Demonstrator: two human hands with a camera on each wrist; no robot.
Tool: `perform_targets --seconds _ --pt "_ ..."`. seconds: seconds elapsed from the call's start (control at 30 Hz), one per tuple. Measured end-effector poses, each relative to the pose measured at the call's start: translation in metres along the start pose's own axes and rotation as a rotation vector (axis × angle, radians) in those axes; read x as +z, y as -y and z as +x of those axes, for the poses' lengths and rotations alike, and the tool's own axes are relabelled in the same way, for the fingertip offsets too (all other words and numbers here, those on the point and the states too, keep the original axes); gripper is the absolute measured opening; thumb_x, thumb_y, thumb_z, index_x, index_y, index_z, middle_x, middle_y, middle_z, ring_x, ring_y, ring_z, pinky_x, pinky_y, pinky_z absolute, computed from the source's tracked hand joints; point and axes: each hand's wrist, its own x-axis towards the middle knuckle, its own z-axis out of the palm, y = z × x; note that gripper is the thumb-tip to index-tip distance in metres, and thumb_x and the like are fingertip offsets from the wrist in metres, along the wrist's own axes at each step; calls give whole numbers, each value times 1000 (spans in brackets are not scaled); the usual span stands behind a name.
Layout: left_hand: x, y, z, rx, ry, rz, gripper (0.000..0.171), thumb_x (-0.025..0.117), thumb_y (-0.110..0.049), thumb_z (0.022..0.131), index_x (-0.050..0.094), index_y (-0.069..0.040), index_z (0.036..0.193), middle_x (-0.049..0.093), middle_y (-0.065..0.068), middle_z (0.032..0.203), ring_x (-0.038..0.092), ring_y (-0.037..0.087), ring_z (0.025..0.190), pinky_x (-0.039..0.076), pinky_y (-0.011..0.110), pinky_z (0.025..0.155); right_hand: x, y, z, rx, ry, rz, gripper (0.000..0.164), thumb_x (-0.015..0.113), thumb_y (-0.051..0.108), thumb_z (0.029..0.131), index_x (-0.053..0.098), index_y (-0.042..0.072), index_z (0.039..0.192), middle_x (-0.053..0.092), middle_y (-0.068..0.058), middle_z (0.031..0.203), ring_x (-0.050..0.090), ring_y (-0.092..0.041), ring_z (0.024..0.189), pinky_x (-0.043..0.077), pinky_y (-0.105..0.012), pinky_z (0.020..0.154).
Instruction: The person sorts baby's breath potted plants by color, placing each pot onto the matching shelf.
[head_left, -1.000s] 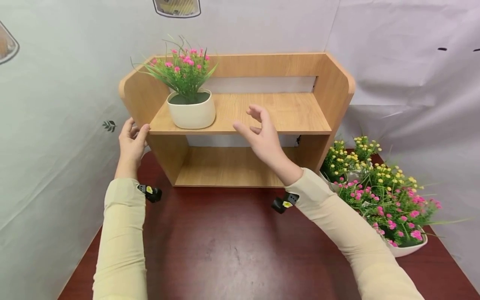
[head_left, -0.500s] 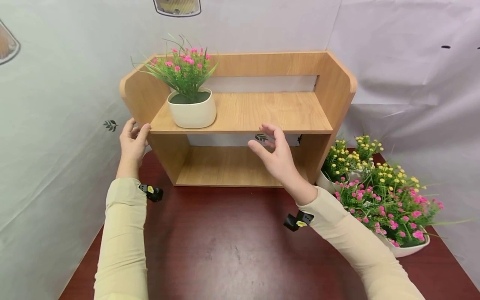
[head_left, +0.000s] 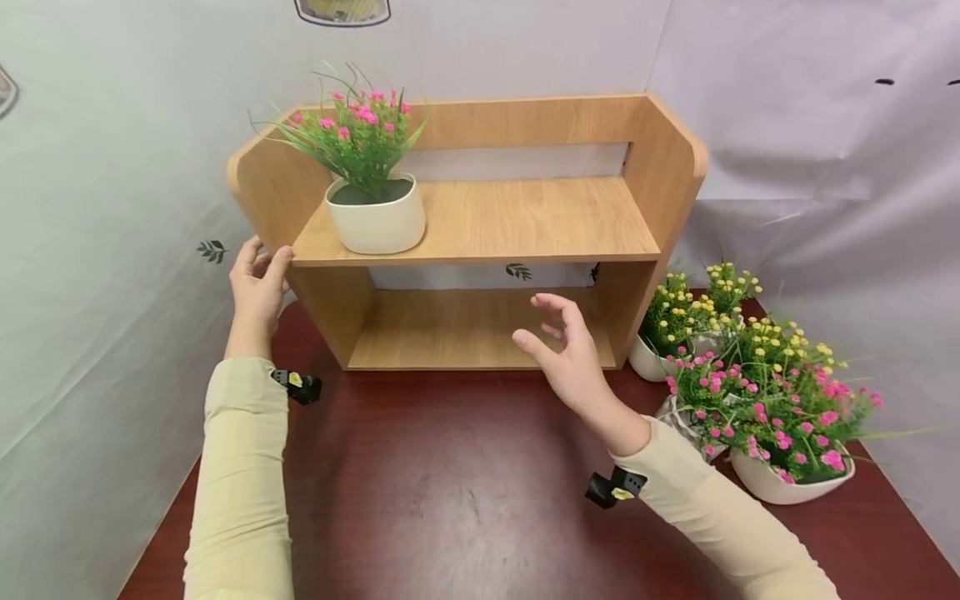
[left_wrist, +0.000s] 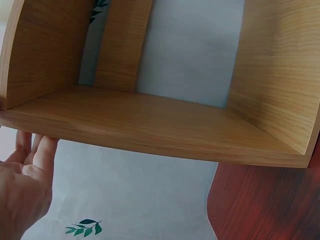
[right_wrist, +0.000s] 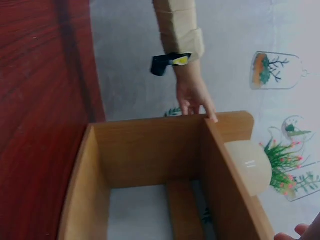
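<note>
A two-tier wooden desk shelf (head_left: 525,218) stands against the wall. My left hand (head_left: 257,287) rests at its left side panel (left_wrist: 125,130), thumb at the front edge and fingers against the outer face. On the upper board, to the left, sits a white pot (head_left: 377,225) of artificial pink flowers (head_left: 360,121); in the right wrist view that pot (right_wrist: 250,167) shows beyond the board. My right hand (head_left: 573,358) hovers in front of the lower tier, fingers loosely bent and apart, holding nothing. Only its fingertips (right_wrist: 300,230) show in the right wrist view.
Right of the shelf, several more potted plants crowd the dark red table (head_left: 450,467), with yellow flowers (head_left: 678,312) at the back and pink flowers (head_left: 780,425) nearer in a white pot (head_left: 791,483). A pale printed wall covering (head_left: 112,167) hangs close on the left and behind.
My right hand has drawn back from the upper board, down and to the right. My left hand stays at the side panel; the pot on the shelf has not moved.
</note>
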Motion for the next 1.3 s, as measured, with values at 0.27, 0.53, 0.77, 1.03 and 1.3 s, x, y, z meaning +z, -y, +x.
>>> perform_targets --seconds 0.27,0.53,0.77,1.03,1.3 --pt "-1 0 1 -18 9 26 40 66 -20 89 58 -28 126 57 7 123 56 17 109 49 31 88 -4 -21 -25 31 -3 -53 54 68 5 84 42 -2 131 46 -18 136 45 -30 126 38 -51 103" --pt "0 -1 0 3 23 2 38 67 -19 88 59 -26 125 58 8 121 57 17 105 50 25 77 -17 -38 -51 34 -40 -133 53 70 1 81 46 -4 127 51 -19 130 45 -28 124 40 -30 101" --pt "-1 -2 0 -6 24 69 41 65 -25 89 56 -29 129 52 12 135 54 21 117 39 48 105 -27 -55 -70 72 -63 -197 51 72 3 79 49 -5 124 55 -20 125 49 -6 114 38 -11 94" --pt "1 -3 -1 -21 17 22 40 65 -22 90 56 -28 129 51 14 135 53 21 118 38 47 105 -39 -65 -95 158 -74 -292 48 72 9 82 52 1 124 57 -15 126 55 -24 112 44 -27 91" --pt "2 -3 -1 -32 12 29 39 65 -23 90 57 -28 128 51 13 137 53 21 119 38 48 105 -54 -75 -112 231 -112 -357 49 72 11 83 51 0 125 56 -16 126 51 -26 111 37 -10 88"
